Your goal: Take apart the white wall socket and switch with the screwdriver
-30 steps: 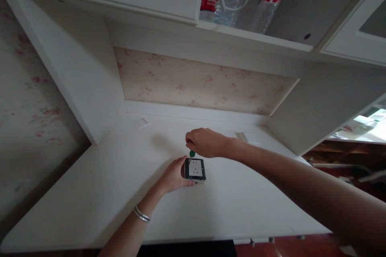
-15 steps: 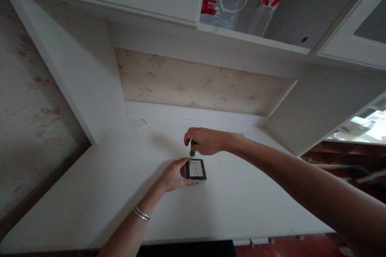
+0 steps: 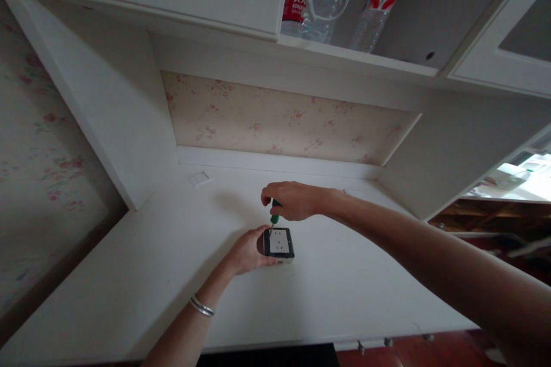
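A small square wall socket [image 3: 279, 243] with a white face and dark frame lies on the white desk [image 3: 142, 275]. My left hand [image 3: 246, 252] grips its left side, fingers curled round the edge. My right hand [image 3: 289, 200] is closed round a green-handled screwdriver [image 3: 274, 219], held upright with its tip down at the socket's upper left corner. A bracelet sits on my left wrist.
A shelf overhead carries plastic water bottles [image 3: 301, 0] and a clear container. White cabinet sides close in the desk at left and right. A small white plate [image 3: 200, 178] lies at the back left of the desk. Flowered wallpaper covers the back wall.
My right hand has turned slightly on the screwdriver and more of the green handle shows below the fist. The left hand and socket have stayed put.
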Demonstrator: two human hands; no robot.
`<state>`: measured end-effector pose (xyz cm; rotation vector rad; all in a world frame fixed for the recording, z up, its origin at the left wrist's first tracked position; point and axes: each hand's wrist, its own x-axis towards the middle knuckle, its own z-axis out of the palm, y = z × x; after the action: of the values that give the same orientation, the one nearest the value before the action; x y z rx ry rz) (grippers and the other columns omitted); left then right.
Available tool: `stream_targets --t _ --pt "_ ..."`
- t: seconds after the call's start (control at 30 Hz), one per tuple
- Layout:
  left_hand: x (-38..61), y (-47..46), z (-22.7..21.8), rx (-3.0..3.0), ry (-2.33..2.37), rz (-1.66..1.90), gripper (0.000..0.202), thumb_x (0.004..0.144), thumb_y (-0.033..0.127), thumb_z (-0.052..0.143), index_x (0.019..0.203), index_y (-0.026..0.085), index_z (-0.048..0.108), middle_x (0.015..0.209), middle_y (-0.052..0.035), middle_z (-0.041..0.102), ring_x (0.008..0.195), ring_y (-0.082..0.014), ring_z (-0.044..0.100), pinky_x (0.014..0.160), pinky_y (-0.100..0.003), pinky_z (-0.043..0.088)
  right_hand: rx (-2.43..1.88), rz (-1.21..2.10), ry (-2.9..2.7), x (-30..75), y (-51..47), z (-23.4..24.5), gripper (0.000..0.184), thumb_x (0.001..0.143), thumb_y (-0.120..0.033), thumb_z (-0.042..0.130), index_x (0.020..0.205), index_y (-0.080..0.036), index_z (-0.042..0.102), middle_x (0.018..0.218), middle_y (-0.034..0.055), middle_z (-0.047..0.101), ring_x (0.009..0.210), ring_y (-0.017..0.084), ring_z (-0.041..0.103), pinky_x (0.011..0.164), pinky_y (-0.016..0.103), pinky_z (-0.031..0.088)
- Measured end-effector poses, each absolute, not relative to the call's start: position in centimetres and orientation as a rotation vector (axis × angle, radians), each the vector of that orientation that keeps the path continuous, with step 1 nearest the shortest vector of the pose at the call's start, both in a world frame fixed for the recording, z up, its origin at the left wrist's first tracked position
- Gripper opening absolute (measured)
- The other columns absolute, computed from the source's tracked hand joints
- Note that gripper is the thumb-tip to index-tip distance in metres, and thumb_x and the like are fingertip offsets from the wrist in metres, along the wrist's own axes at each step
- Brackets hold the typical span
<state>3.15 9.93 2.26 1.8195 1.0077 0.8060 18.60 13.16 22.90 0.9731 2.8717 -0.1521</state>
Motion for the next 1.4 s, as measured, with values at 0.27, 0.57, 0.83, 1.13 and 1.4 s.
stream_targets --t 0.27,0.57,0.83,1.13,1.4 --pt "3.2 10.1 1.6 1.794 1.01 0.826 0.087 0.052 0.039 0.086 0.129 0.021 0.05 0.122 -0.0078 0.063 0.108 -0.0269 0.06 0.095 -0.035 0.046 1.336 0.066 2.664 17.8 13.0 22.7 0.041 0.095 -0.044 0.035 0.1 -0.014 0.063 0.091 0.0159 0.07 0.084 0.026 0.065 0.068 0.033 0.043" --pt "3.2 10.1 1.7 1.767 1.003 0.829 0.089 0.05 0.038 0.087 0.128 0.02 0.048 0.121 -0.0089 0.063 0.107 -0.0272 0.061 0.094 -0.036 0.047 1.201 -0.133 2.736 18.4 12.8 23.2 0.041 0.089 -0.044 0.047 0.117 -0.015 0.055 0.107 0.0163 0.067 0.09 0.026 0.063 0.069 0.031 0.045" --pt "3.0 9.8 2.6 1.78 1.038 0.791 0.085 0.052 0.036 0.086 0.128 0.02 0.049 0.117 -0.0073 0.066 0.103 -0.0263 0.062 0.092 -0.036 0.048 0.984 -0.248 2.807 18.1 12.9 23.5 0.026 0.083 -0.02 0.052 0.108 -0.015 0.058 0.11 0.0127 0.065 0.092 0.02 0.061 0.074 0.027 0.045" --pt "3.3 9.9 2.2 1.75 1.021 0.82 0.085 0.05 0.038 0.087 0.125 0.02 0.051 0.12 -0.0076 0.064 0.106 -0.0269 0.061 0.093 -0.036 0.047 1.317 0.037 2.647 17.4 12.8 23.2 0.037 0.094 -0.037 0.036 0.111 -0.012 0.057 0.098 0.0185 0.067 0.088 0.029 0.063 0.071 0.038 0.046" --pt "3.2 9.9 2.0 1.723 0.999 0.825 0.088 0.05 0.037 0.088 0.128 0.02 0.05 0.119 -0.0095 0.065 0.106 -0.0277 0.061 0.093 -0.037 0.047 1.115 -0.124 2.74 17.5 13.0 23.3 0.039 0.084 -0.04 0.056 0.115 -0.016 0.056 0.112 0.014 0.063 0.094 0.026 0.061 0.074 0.033 0.046"
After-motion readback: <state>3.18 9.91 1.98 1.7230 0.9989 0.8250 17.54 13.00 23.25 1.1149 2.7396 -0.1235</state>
